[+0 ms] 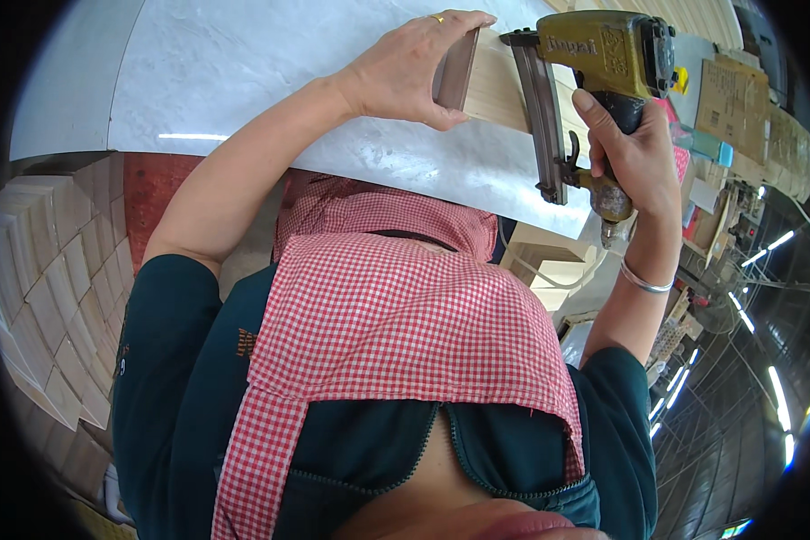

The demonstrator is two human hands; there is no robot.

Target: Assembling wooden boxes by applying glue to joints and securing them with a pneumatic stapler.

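Observation:
My left hand (pixel 396 72) grips the end of a light wooden piece (pixel 497 85) on the table. Thumb and fingers span the edges of its darker brown end board (pixel 455 72). In my right hand (pixel 643 166) is an olive-gold air nail gun (pixel 594 45), held by its black handle with the fingers wrapped round it. The gun's nose is over the wooden piece, near the far edge; whether it touches the wood cannot be told. Its long magazine (pixel 542 126) slants back toward me and hides part of the piece.
The white marbled tabletop (pixel 243 63) spreads under both hands. Below its front edge, an air hose (pixel 558 281) loops beside wooden pieces (pixel 549 256). Stacked wooden blocks (pixel 54 288) stand at left. Cardboard boxes (pixel 733 103) are at right, and pale boards (pixel 693 20) lie at far right.

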